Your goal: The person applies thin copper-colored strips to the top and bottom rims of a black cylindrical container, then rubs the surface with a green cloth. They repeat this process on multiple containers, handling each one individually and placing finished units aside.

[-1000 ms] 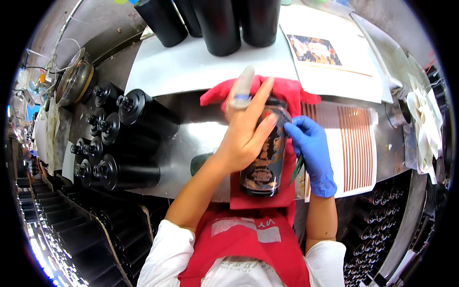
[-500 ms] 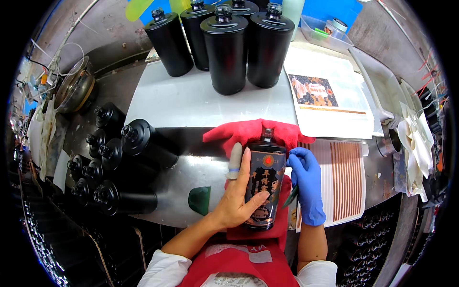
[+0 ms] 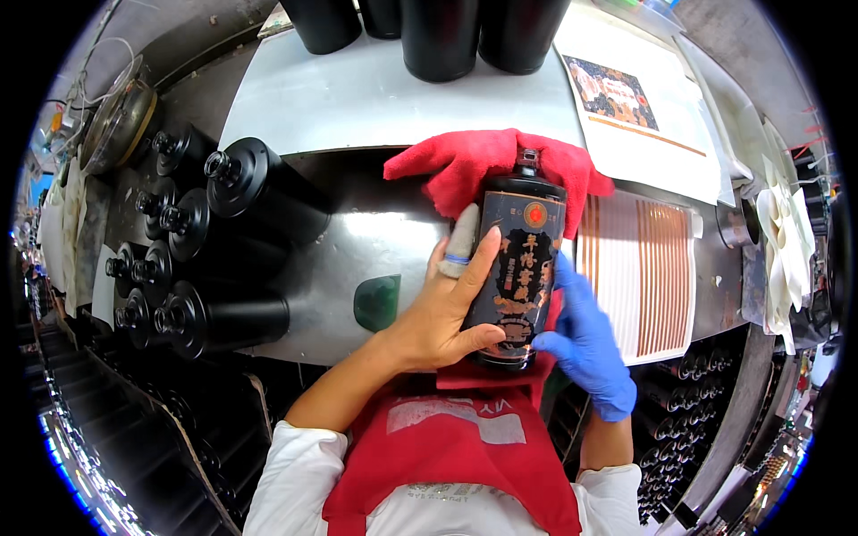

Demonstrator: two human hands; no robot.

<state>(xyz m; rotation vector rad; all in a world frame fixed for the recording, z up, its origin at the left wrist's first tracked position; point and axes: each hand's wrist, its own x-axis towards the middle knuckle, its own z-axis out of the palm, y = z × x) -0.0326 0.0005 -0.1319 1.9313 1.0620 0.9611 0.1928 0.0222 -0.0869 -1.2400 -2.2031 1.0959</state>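
Observation:
A black bottle (image 3: 523,255) with a dark, copper-patterned label and a red round emblem lies on a red towel (image 3: 483,152), neck pointing away from me. My left hand (image 3: 451,299) grips its left side, thumb across the lower front; one finger wears a grey cloth cover with a blue band. My right hand (image 3: 585,344), in a blue glove, holds the lower right side, thumb at the front edge and fingers along the side. Something dark green (image 3: 556,380) shows partly below that glove; the rest is hidden. Left of my left hand, a flat green scraper-like piece (image 3: 377,302) lies on the metal table.
Several plain black bottles (image 3: 241,313) lie at the left. More stand on a white board (image 3: 375,103) at the back. On the right are a sheet with copper strips (image 3: 657,277) and a sheet with printed artwork (image 3: 661,152). Racks of bottles (image 3: 688,411) sit below the table edge.
The view has tilted down toward me. My right hand has moved from beside the upper bottle to its lower right side, thumb now on it. My left hand keeps its hold.

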